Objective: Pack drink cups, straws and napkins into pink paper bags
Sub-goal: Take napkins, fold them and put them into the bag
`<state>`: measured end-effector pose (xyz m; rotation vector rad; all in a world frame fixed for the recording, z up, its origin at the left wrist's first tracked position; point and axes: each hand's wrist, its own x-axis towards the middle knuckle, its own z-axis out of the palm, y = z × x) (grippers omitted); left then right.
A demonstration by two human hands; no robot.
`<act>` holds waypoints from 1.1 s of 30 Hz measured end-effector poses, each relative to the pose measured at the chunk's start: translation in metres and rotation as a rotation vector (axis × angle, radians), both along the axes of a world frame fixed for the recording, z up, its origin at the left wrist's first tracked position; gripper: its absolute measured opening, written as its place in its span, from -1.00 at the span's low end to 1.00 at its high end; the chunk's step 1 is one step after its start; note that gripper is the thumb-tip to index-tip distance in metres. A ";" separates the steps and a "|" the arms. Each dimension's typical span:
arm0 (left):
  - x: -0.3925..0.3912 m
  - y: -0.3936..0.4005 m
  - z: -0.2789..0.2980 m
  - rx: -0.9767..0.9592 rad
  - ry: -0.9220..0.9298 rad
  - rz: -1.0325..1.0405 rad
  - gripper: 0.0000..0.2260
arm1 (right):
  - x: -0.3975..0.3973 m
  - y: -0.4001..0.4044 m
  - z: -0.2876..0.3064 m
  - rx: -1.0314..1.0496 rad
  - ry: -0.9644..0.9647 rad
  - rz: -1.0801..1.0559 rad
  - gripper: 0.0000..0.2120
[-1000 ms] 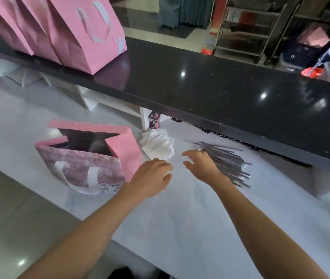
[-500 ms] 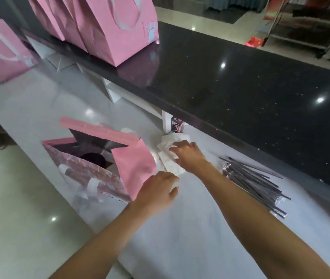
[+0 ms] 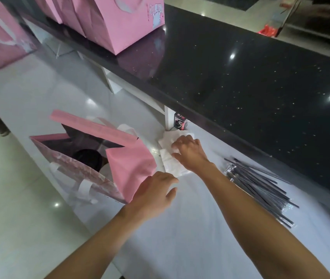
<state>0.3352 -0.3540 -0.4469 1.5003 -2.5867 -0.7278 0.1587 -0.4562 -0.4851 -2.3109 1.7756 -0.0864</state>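
Standing open on white counter [image 3: 190,238] at left, pink paper bag [image 3: 128,172] with dark-lidded drink cup [image 3: 88,158] inside, as before. Left hand [image 3: 152,190] hovering just right of bag, fingers relaxed and spread, holding nothing, little changed. Right hand [image 3: 189,151] now pressing down on stack of white paper napkins [image 3: 169,156], fingers curled, pinching top sheets. Bundle of black wrapped straws [image 3: 260,188] lying untouched far right.

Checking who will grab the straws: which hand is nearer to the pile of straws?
Right. The right hand rests on the napkins, just left of the straws. The left hand is farther left, beside the open pink bag.
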 end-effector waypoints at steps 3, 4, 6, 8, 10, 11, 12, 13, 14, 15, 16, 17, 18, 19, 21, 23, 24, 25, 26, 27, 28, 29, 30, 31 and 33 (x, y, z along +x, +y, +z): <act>0.002 -0.002 0.001 0.007 -0.002 0.010 -0.79 | 0.002 -0.001 0.001 -0.033 -0.020 -0.028 -0.70; 0.003 -0.002 0.002 0.015 -0.003 0.015 -0.79 | 0.002 -0.001 0.002 -0.045 -0.022 -0.030 -0.69; 0.005 -0.002 0.004 0.034 -0.001 0.028 -0.74 | 0.001 -0.002 0.003 -0.053 -0.027 -0.037 -0.71; 0.006 0.000 0.006 0.046 -0.005 0.040 -0.70 | -0.001 -0.001 0.002 -0.043 -0.051 -0.048 -0.80; 0.006 0.001 0.007 0.048 0.000 0.047 -0.69 | -0.001 0.000 0.001 -0.038 -0.087 -0.067 -0.89; 0.005 0.001 0.007 0.044 0.005 0.051 -0.69 | -0.001 0.002 0.001 -0.039 -0.108 -0.081 -0.91; 0.005 0.001 0.008 0.045 0.007 0.058 -0.68 | -0.001 0.003 0.002 -0.040 -0.135 -0.097 -0.93; 0.005 0.001 0.008 0.043 0.020 0.071 -0.67 | -0.002 0.004 0.003 -0.039 -0.168 -0.114 -0.94; 0.006 0.002 0.009 0.046 0.037 0.093 -0.66 | -0.003 0.007 0.004 -0.035 -0.203 -0.128 -0.94; 0.006 0.003 0.008 0.043 0.060 0.122 -0.65 | -0.005 0.010 0.006 -0.025 -0.240 -0.140 -0.94; 0.007 0.004 0.008 0.043 0.085 0.159 -0.64 | -0.008 0.014 0.009 -0.002 -0.281 -0.153 -0.95; 0.008 0.004 0.007 0.034 0.119 0.199 -0.62 | -0.010 0.020 0.012 0.024 -0.325 -0.163 -0.96; 0.008 0.004 0.006 0.018 0.151 0.237 -0.60 | -0.013 0.027 0.016 0.041 -0.369 -0.171 -0.96; 0.009 0.003 0.004 0.005 0.189 0.281 -0.58 | -0.016 0.035 0.021 0.049 -0.411 -0.173 -0.96; 0.009 0.001 0.002 0.013 0.255 0.369 -0.52 | -0.021 0.054 0.031 0.077 -0.504 -0.156 -0.94; 0.007 0.000 0.003 0.039 0.299 0.410 -0.44 | -0.025 0.072 0.041 0.127 -0.596 -0.126 -0.89; 0.006 0.001 0.005 0.055 0.301 0.399 -0.42 | -0.026 0.081 0.046 0.149 -0.628 -0.119 -0.86; 0.005 0.001 0.006 0.069 0.309 0.380 -0.43 | -0.026 0.089 0.051 0.164 -0.656 -0.120 -0.84; 0.004 0.002 0.006 0.089 0.329 0.354 -0.50 | -0.027 0.096 0.055 0.172 -0.684 -0.128 -0.84; 0.003 0.003 0.007 0.100 0.376 0.336 -0.61 | -0.026 0.101 0.059 0.182 -0.719 -0.138 -0.85; 0.002 0.005 0.008 0.103 0.405 0.345 -0.79 | -0.026 0.105 0.062 0.198 -0.753 -0.153 -0.86; 0.002 0.006 0.009 0.106 0.436 0.355 -0.94 | -0.027 0.108 0.064 0.218 -0.787 -0.167 -0.88; 0.002 0.007 0.008 0.085 0.428 0.382 -0.80 | -0.028 0.108 0.064 0.233 -0.819 -0.179 -0.92; 0.003 0.008 0.004 0.076 0.418 0.392 -0.70 | -0.029 0.106 0.063 0.240 -0.855 -0.197 -0.95; 0.008 0.008 0.000 0.044 0.359 0.384 -0.68 | -0.031 0.095 0.055 0.197 -0.845 -0.268 -0.92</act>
